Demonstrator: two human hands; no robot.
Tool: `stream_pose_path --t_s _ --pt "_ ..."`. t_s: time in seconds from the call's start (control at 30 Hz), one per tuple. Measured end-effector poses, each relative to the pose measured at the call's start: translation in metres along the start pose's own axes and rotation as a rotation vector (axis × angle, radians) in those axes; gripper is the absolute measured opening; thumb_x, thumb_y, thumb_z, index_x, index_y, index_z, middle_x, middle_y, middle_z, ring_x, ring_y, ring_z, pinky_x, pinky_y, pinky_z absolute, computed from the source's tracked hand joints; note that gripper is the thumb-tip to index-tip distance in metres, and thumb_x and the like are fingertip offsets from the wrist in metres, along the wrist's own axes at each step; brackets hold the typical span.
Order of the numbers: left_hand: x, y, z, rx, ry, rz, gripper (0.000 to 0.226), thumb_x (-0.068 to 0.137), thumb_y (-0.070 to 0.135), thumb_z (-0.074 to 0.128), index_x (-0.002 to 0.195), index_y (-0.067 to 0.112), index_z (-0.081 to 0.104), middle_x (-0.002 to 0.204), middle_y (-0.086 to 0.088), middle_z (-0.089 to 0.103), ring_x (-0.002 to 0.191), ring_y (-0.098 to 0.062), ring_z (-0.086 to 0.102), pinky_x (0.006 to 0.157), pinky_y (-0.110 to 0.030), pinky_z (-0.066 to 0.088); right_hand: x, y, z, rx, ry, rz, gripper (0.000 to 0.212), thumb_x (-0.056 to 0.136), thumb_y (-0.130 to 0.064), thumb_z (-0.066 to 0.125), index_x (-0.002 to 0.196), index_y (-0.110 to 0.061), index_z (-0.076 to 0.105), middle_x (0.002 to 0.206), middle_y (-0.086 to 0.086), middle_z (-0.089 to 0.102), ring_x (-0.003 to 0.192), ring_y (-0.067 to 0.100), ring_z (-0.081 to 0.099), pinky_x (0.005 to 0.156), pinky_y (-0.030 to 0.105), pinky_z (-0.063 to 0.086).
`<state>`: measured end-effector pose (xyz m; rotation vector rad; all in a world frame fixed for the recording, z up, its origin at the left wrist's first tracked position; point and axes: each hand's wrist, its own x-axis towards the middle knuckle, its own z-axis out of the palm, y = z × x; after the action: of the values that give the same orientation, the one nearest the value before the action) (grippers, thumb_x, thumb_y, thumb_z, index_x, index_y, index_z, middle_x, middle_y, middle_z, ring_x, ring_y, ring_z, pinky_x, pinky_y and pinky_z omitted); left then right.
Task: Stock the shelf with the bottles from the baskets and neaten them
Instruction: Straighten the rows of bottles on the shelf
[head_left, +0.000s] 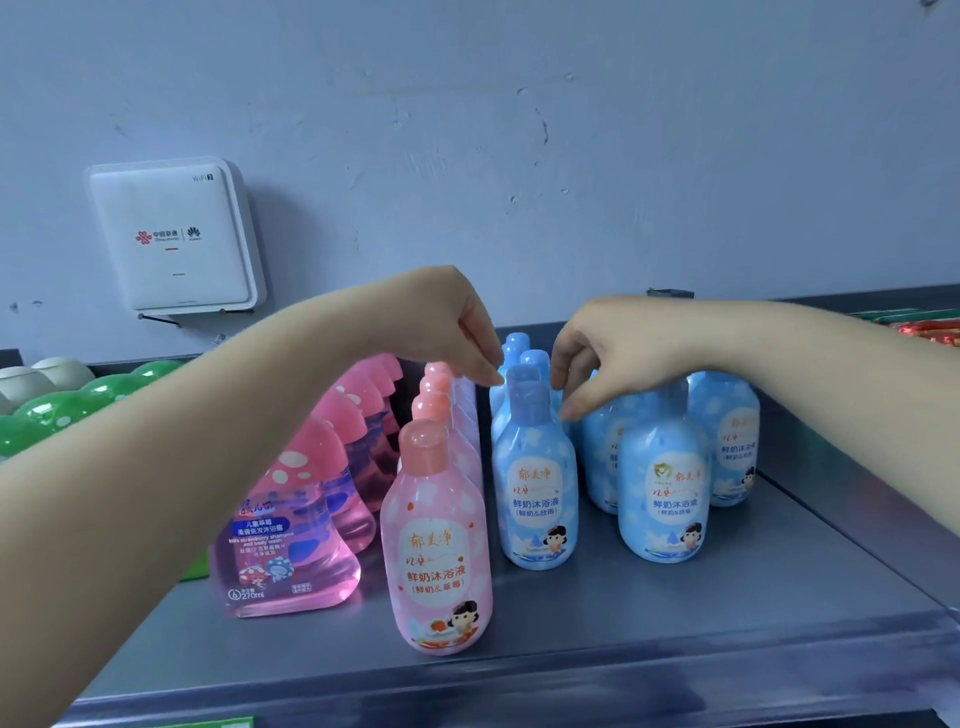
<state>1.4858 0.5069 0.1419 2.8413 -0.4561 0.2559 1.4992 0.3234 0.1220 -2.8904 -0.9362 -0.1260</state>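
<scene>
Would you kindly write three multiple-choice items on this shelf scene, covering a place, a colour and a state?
1. Where is the white router?
A. on the shelf
B. on the wall, upper left
C. in a basket

2. What colour is the cap of the front bottle nearest the shelf edge?
A. pink
B. green
C. white

3. How do the blue bottles stand?
A. lying flat
B. upside down
C. upright

Answers:
1 B, it hangs on the wall.
2 A, the cap is pink.
3 C, caps point up.
</scene>
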Motion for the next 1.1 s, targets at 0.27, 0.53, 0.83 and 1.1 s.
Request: stream_pose_path --t_s 0.27,0.53,0.83,1.1 --pt "0.027 -0.005 0.019 0.117 -0.091 -0.01 0.019 0.076 0.025 0.075 0.095 0.021 0.075 0.073 0.015 0.068 0.067 -0.001 0.058 0.068 -0.019 0.045 0.024 0.006 0.007 -0.049 -0.014 0.06 0.028 0.076 -0.032 0.074 0.097 -0.014 0.068 0.09 -0.005 0.069 0.084 0.016 0.062 0.067 0.024 0.048" --pt "0.035 -0.011 0.032 0.178 -0.243 -0.02 0.009 0.076 0.029 0.074 0.079 0.02 0.071 0.04 0.021 0.051 0.037 0.003 0.044 0.056 -0.019 0.036 0.044 0.006 0.019 -0.148 -0.12 0.055 0.036 0.075 -0.04 0.073 0.097 -0.012 0.067 0.1 0.001 0.069 0.084 0.019 0.059 0.07 0.027 0.046" --pt "0.036 -0.009 0.035 0.11 -0.234 -0.044 0.01 0.077 0.025 0.073 0.073 0.016 0.07 0.04 0.017 0.05 0.034 0.0 0.04 0.055 -0.017 0.037 0.047 0.007 0.015 -0.152 -0.148 -0.003 0.029 0.076 -0.038 0.074 0.09 -0.014 0.065 0.075 -0.007 0.058 0.067 0.012 0.049 0.057 0.021 0.038" --pt "0.037 -0.004 0.036 0.106 -0.23 -0.042 0.013 0.08 0.022 0.07 0.069 0.016 0.067 0.036 0.019 0.051 0.032 0.006 0.043 0.039 -0.002 0.03 0.046 0.012 0.014 -0.106 -0.148 -0.03 0.027 0.074 -0.036 0.075 0.088 -0.015 0.065 0.079 -0.009 0.065 0.067 0.008 0.052 0.06 0.019 0.04"
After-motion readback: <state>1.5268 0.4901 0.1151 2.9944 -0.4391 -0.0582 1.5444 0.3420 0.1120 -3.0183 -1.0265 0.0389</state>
